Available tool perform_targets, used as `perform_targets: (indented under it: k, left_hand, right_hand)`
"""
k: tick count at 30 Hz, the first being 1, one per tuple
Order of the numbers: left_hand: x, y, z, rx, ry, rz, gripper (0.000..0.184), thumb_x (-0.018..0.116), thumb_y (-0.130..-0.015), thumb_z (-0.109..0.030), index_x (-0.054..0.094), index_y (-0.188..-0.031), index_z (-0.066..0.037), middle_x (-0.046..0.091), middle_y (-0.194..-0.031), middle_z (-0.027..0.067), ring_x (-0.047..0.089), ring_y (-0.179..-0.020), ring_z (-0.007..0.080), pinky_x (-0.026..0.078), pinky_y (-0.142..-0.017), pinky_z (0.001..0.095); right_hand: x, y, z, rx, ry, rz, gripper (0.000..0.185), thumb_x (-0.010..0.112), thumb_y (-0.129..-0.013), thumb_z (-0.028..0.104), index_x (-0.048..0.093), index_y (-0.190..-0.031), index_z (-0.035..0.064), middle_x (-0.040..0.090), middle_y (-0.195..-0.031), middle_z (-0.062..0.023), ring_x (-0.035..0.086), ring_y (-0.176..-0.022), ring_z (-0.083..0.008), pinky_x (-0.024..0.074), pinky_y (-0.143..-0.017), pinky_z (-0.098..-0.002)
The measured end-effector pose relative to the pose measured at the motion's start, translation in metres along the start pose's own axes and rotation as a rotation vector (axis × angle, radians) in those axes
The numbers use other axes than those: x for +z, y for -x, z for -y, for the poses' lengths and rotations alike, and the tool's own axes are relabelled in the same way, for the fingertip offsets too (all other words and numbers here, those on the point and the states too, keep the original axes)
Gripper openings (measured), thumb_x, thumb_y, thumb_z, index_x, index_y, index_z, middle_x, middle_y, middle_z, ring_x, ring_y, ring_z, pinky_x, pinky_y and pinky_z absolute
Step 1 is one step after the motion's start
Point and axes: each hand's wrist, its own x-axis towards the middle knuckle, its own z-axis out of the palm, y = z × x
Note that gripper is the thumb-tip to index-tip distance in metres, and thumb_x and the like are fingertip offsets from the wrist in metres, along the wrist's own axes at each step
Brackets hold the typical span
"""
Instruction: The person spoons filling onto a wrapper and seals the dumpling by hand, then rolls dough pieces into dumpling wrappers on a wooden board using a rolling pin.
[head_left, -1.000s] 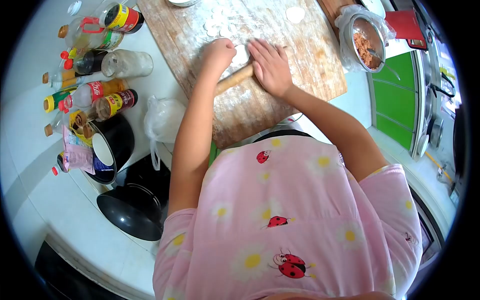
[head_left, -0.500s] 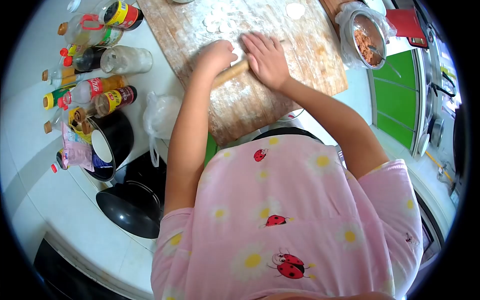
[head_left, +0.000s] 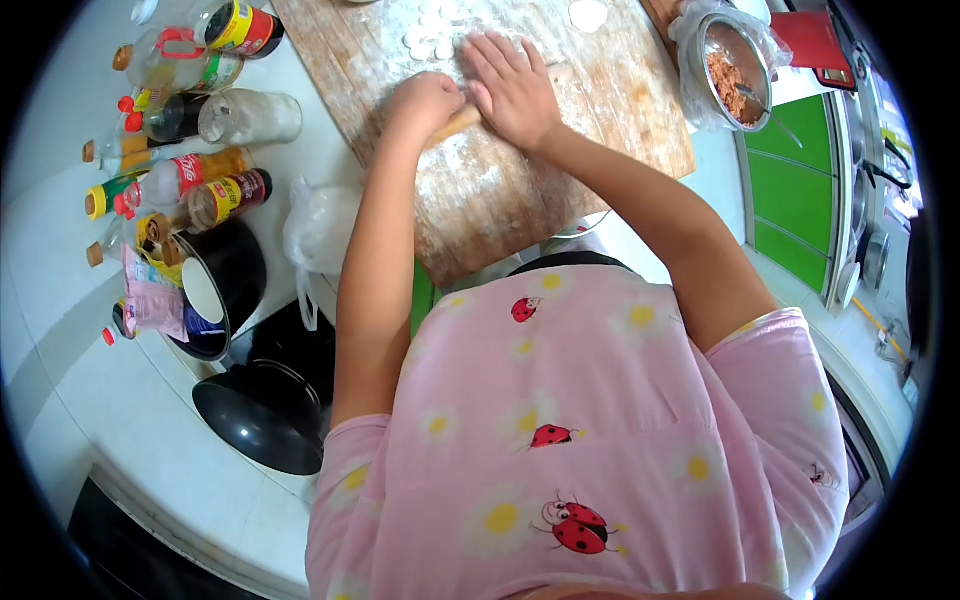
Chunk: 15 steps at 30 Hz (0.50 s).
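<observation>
A floury wooden board (head_left: 500, 200) lies under both hands. My right hand (head_left: 512, 92) rests flat on a wooden rolling pin (head_left: 457, 127), its fingers stretched out and the palm over the pin. Close to its left, my left hand (head_left: 424, 106) is closed with curled fingers near the pin; what it pinches is hidden. Several small dough pieces (head_left: 432, 42) lie on the board beyond the hands. A flat round dough wrapper (head_left: 588, 14) sits alone at the board's far side.
Several bottles (head_left: 228, 195) and a glass jar (head_left: 250, 117) stand at the left, above a black pot (head_left: 240, 280) and a black wok (head_left: 258, 420). A plastic bag (head_left: 322, 228) lies beside the board. At the right is a metal bowl (head_left: 712, 45) of reddish filling with a spoon.
My right hand has moved left and away from me along with the rolling pin, and now lies nearer my left hand. My left hand has shifted slightly left and stays closed.
</observation>
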Motion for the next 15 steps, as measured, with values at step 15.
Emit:
perform_targets:
  k: [15]
  left_hand:
    - [0.007,0.007,0.020,-0.140,0.402,-0.006,0.020,0.064,-0.087,-0.020,0.071,-0.088,-0.001,0.070,-0.078,0.0106,0.069,-0.069,0.0175,0.053,-0.067,0.0340]
  right_hand:
    - [-0.021,0.061,0.005,-0.066,-0.125,0.095,0.049,0.047,-0.100,0.034,0.049,-0.142,0.0090,0.052,-0.144,-0.0080,0.043,-0.138,-0.0243,0.0271,-0.117,-0.0455]
